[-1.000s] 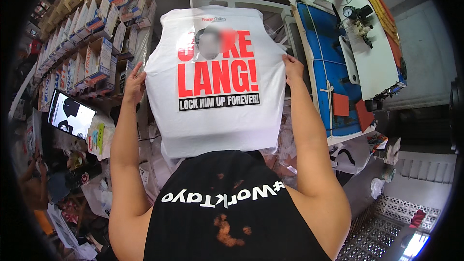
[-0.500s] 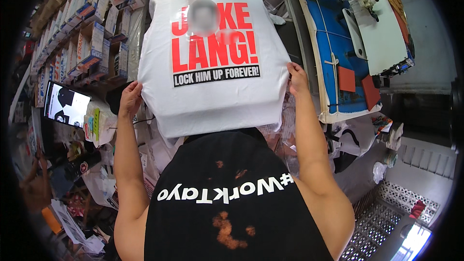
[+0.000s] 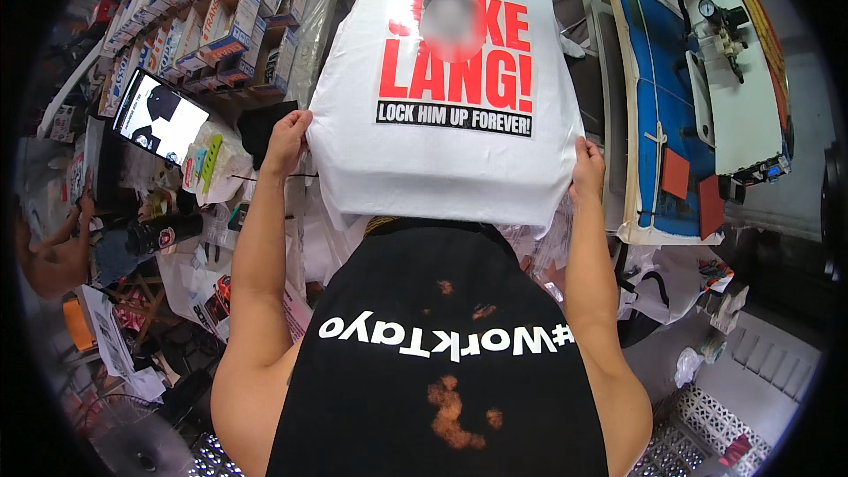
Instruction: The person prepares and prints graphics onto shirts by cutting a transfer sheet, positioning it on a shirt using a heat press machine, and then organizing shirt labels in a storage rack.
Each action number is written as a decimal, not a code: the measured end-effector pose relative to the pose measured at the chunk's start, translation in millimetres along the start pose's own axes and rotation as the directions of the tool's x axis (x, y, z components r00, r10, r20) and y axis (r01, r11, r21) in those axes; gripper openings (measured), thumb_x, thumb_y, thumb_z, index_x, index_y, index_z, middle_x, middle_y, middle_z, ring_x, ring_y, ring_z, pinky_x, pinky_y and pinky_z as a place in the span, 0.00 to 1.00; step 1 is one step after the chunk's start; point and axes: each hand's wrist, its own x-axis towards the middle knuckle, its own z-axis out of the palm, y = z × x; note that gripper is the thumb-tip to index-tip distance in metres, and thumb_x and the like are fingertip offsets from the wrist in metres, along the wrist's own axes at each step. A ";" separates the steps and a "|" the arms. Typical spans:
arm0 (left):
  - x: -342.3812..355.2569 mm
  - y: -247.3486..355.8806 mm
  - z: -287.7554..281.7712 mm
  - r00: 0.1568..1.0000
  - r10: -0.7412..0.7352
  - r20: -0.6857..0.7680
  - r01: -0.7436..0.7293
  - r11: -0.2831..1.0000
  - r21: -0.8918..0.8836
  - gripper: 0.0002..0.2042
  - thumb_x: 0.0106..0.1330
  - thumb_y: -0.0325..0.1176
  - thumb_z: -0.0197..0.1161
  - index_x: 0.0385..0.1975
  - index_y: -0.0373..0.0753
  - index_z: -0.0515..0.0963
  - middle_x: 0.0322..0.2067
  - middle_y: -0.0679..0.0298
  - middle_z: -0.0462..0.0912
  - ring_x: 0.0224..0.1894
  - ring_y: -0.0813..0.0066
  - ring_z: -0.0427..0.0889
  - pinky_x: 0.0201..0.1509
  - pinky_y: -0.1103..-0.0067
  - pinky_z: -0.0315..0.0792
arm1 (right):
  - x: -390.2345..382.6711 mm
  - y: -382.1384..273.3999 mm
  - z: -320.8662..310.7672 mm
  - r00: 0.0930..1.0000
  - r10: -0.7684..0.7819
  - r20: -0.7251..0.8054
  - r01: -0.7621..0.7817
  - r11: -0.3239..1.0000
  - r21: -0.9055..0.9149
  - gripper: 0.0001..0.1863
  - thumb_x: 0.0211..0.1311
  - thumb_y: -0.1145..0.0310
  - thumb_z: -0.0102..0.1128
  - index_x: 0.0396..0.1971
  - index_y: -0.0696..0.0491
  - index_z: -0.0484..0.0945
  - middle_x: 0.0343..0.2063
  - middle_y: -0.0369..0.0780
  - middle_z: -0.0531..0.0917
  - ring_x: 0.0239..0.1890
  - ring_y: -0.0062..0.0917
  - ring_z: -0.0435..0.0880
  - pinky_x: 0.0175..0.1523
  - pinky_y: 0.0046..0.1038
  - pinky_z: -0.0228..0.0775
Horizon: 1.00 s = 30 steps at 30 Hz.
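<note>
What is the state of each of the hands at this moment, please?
Left hand: closed, holding the left edge of the white shirt.
Right hand: closed, holding the right edge of the same white shirt.

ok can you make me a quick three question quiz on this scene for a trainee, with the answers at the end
1. True or false: the left hand and the right hand hold opposite side edges of the white printed shirt.
2. Multiple choice: where is the lit screen in relation to the shirt?
a) to its left
b) to its right
c) on top of it
3. Fill the gap: below the large red lettering, the print has white lettering on a ____ band.

Key: 1 true; 2 a; 3 black
</note>
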 end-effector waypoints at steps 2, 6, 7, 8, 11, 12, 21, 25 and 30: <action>0.8 -5.5 0.3 0.997 0.076 -0.030 -0.075 0.996 0.042 0.10 0.74 0.38 0.60 0.42 0.38 0.78 0.32 0.71 0.81 0.33 0.83 0.79 0.40 0.82 0.74 | -0.4 1.8 4.6 0.989 -0.114 -0.092 0.103 0.988 -0.119 0.12 0.71 0.63 0.60 0.37 0.59 0.81 0.34 0.35 0.84 0.35 0.19 0.79 0.41 0.25 0.72; -4.3 -2.2 20.1 0.945 0.257 -0.201 -0.154 0.894 0.421 0.08 0.72 0.34 0.62 0.40 0.35 0.79 0.34 0.67 0.82 0.36 0.79 0.80 0.41 0.80 0.74 | -11.5 -14.6 14.1 0.976 -0.194 -0.098 0.146 0.918 -0.369 0.14 0.69 0.61 0.63 0.39 0.59 0.82 0.34 0.38 0.85 0.36 0.24 0.81 0.44 0.27 0.71; -7.6 1.3 29.8 0.920 0.296 -0.257 -0.112 0.827 0.552 0.08 0.71 0.33 0.62 0.40 0.34 0.80 0.34 0.65 0.82 0.37 0.77 0.81 0.41 0.80 0.74 | -17.8 -22.0 16.8 0.968 -0.232 -0.098 0.140 0.820 -0.554 0.14 0.67 0.61 0.64 0.40 0.59 0.82 0.36 0.40 0.84 0.38 0.27 0.81 0.47 0.29 0.72; -11.4 4.9 41.6 0.853 0.483 -0.197 -0.239 0.698 0.675 0.07 0.69 0.32 0.63 0.39 0.34 0.80 0.35 0.63 0.82 0.37 0.72 0.81 0.42 0.77 0.74 | -25.5 -29.2 21.0 0.960 -0.265 -0.089 0.127 0.694 -0.708 0.15 0.66 0.61 0.65 0.42 0.58 0.82 0.38 0.42 0.84 0.40 0.30 0.81 0.49 0.30 0.72; -26.4 14.3 84.5 0.587 0.805 0.083 -0.467 0.253 0.847 0.07 0.63 0.27 0.64 0.39 0.35 0.81 0.40 0.54 0.82 0.43 0.54 0.81 0.50 0.67 0.74 | -53.5 -43.9 42.3 0.603 -0.726 0.331 0.594 0.131 -0.794 0.18 0.63 0.60 0.65 0.46 0.57 0.81 0.47 0.46 0.81 0.51 0.40 0.78 0.58 0.39 0.68; -29.6 13.7 102.4 0.587 0.801 0.114 -0.534 0.278 0.798 0.07 0.63 0.27 0.64 0.39 0.36 0.81 0.41 0.55 0.83 0.47 0.54 0.80 0.54 0.66 0.73 | -64.0 -44.6 51.0 0.590 -0.690 0.419 0.650 0.098 -0.754 0.19 0.63 0.59 0.64 0.47 0.57 0.81 0.50 0.46 0.80 0.54 0.41 0.76 0.61 0.41 0.66; -37.5 13.4 158.6 0.626 0.736 0.257 -0.422 0.043 0.906 0.10 0.60 0.35 0.68 0.39 0.42 0.84 0.48 0.66 0.83 0.60 0.62 0.75 0.70 0.49 0.55 | -95.6 -36.3 82.9 0.507 -0.642 0.575 0.753 0.004 -0.659 0.21 0.61 0.58 0.62 0.50 0.55 0.81 0.53 0.44 0.79 0.61 0.40 0.72 0.65 0.43 0.62; -37.3 10.9 157.2 0.614 0.744 0.265 -0.408 0.012 0.913 0.10 0.59 0.35 0.69 0.39 0.43 0.83 0.48 0.66 0.83 0.59 0.62 0.75 0.71 0.46 0.53 | -95.2 -35.5 81.6 0.513 -0.639 0.574 0.746 0.001 -0.666 0.21 0.61 0.57 0.62 0.49 0.55 0.82 0.53 0.43 0.79 0.61 0.39 0.72 0.65 0.43 0.61; -33.8 8.9 156.4 0.606 0.750 0.266 -0.405 0.002 0.915 0.10 0.60 0.36 0.69 0.39 0.42 0.83 0.48 0.67 0.83 0.59 0.63 0.75 0.70 0.45 0.53 | -94.7 -36.4 82.2 0.514 -0.638 0.574 0.746 0.002 -0.666 0.21 0.61 0.58 0.62 0.49 0.54 0.82 0.53 0.42 0.79 0.61 0.39 0.72 0.65 0.43 0.61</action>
